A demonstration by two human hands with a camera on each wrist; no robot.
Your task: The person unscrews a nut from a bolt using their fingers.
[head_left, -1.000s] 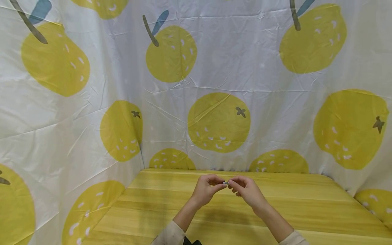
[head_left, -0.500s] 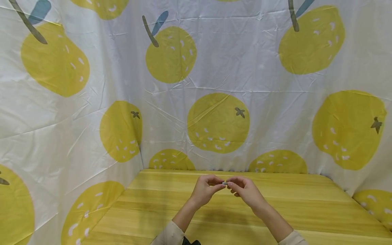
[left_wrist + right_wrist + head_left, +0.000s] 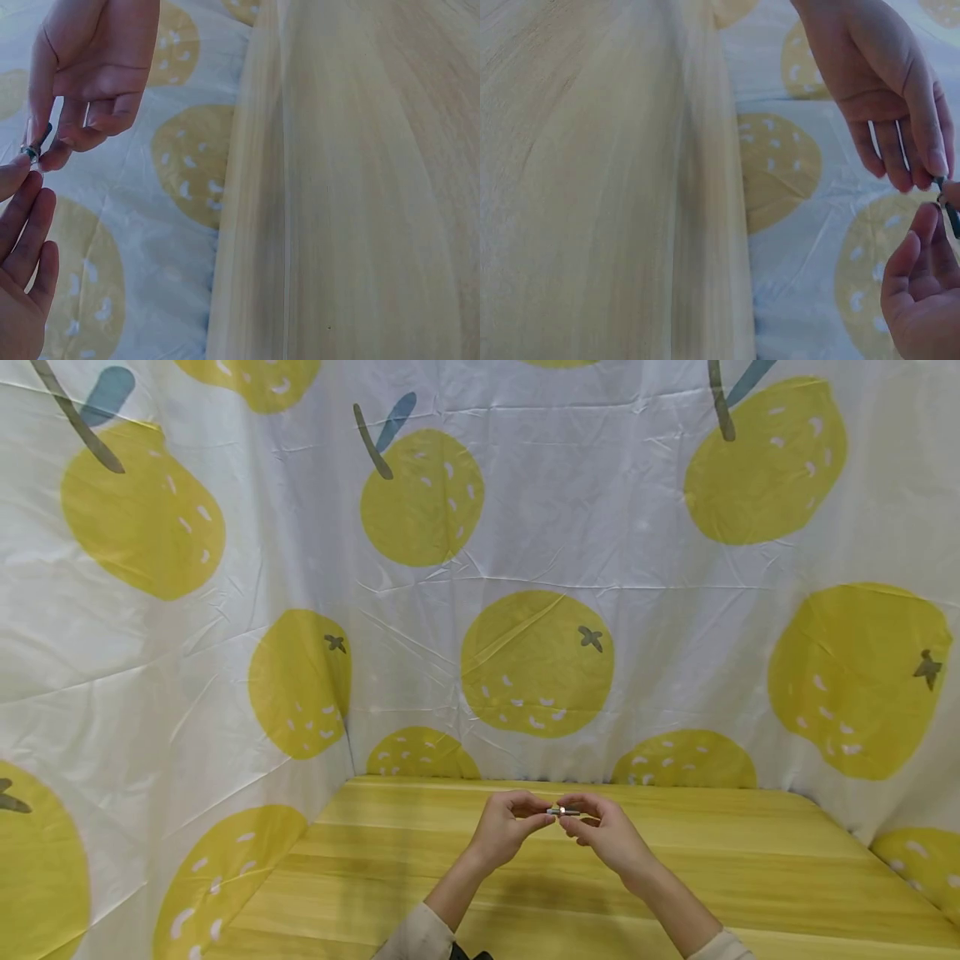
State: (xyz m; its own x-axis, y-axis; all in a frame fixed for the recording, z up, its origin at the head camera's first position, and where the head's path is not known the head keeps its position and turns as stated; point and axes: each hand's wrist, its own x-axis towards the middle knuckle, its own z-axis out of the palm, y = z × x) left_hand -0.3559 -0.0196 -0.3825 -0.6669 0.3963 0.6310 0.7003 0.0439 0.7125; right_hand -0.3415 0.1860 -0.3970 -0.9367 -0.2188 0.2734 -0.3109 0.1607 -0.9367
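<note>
A small silver bolt (image 3: 573, 813) lies level between my two hands, with a shiny nut-like collar (image 3: 562, 811) around its middle. My left hand (image 3: 501, 828) pinches the left end of the bolt between thumb and forefinger. The right hand (image 3: 609, 837) has its thumb below and forefinger above, right at the collar. In the left wrist view the right hand (image 3: 97, 67) is at the top and the left hand (image 3: 26, 262) below, meeting at the collar (image 3: 30, 152). A dark shaft (image 3: 952, 217) shows at the edge of the right wrist view; fingers partly hide it.
Beneath the hands is a yellow wood-grain table (image 3: 375, 877). A white curtain (image 3: 660, 635) printed with yellow fruit hangs behind the table and along its left and right sides. A dark object (image 3: 468, 953) shows by the left sleeve.
The right thumb and forefinger have parted a little, so the collar and more of the bolt now show. The left hand keeps its pinch almost in place. The head view has shifted slightly.
</note>
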